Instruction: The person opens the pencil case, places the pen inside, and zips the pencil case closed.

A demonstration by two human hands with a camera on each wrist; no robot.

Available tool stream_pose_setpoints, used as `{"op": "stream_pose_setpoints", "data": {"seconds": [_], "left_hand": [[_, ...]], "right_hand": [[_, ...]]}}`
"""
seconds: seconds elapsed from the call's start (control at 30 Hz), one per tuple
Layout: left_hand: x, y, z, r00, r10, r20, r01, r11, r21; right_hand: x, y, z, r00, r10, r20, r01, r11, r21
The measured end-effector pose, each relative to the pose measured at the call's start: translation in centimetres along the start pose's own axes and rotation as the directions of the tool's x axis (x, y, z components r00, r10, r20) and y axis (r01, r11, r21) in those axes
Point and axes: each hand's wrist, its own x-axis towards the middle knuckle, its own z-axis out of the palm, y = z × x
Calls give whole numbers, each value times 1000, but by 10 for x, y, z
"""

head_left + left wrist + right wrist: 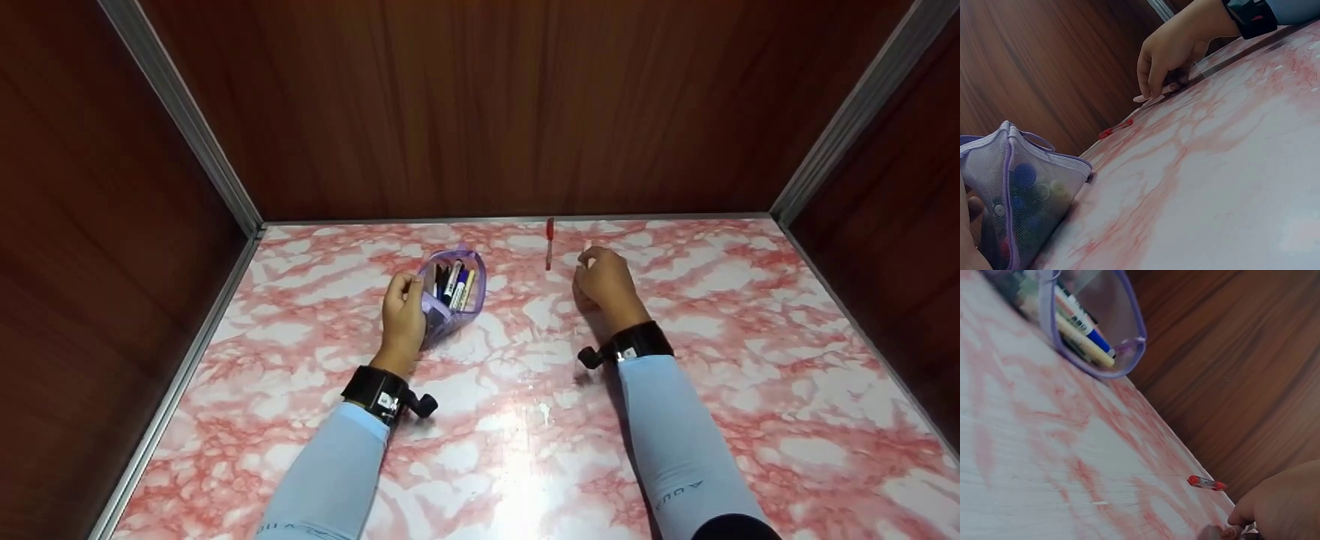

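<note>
My left hand grips the near left side of a purple mesh pencil case, whose open mouth faces up. Several pens and markers stand inside it, with white, blue, black and yellowish barrels. Over on the right, my right hand pinches a slim pale pink pen close over the tabletop; the fingers cover most of it. A red-capped pen lies on the table between the case and my right hand, near the back edge.
The table has a glossy red-and-white marbled top. Dark wooden panels with metal edging close it in at the back, left and right. A wrist camera sticks out from the left wristband, another from the right.
</note>
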Motion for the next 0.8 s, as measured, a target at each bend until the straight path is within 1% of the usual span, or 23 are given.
{"op": "stream_pose_setpoints", "data": {"seconds": [0.1,0.2,0.3,0.43,0.5,0.53,0.63,0.67,0.73,0.8], "left_hand": [[0,0,0,1000,-2,-4,2,1000,2],[0,1,0,1000,-6,-8,6,1000,9],[0,1,0,1000,-6,-7,6,1000,18],[0,0,0,1000,-2,1,2,1000,28],[7,-17,-2,1000,12,4,-12,1000,27],[7,-17,-2,1000,9,5,-9,1000,22],[7,-18,-2,1000,0,0,0,1000,14],[7,-18,-2,1000,1,-1,-1,1000,11],[1,-1,0,1000,-11,-5,12,1000,8],[1,-1,0,1000,-5,-9,5,1000,13]], "right_hand": [[2,1,0,999,37,6,-38,994,100],[3,-1,-1,998,66,13,-67,983,173],[5,-4,-1,996,83,-17,-78,973,218],[4,-11,-1,992,93,-81,-68,962,264],[3,-15,0,990,85,-116,-48,957,287],[3,-17,1,989,79,-129,-37,952,304],[0,-25,3,988,49,-148,12,924,382],[-1,-28,5,989,35,-146,29,910,414],[-3,-37,9,991,7,-134,60,872,486],[-6,-47,13,992,-26,-121,88,840,536]]}}
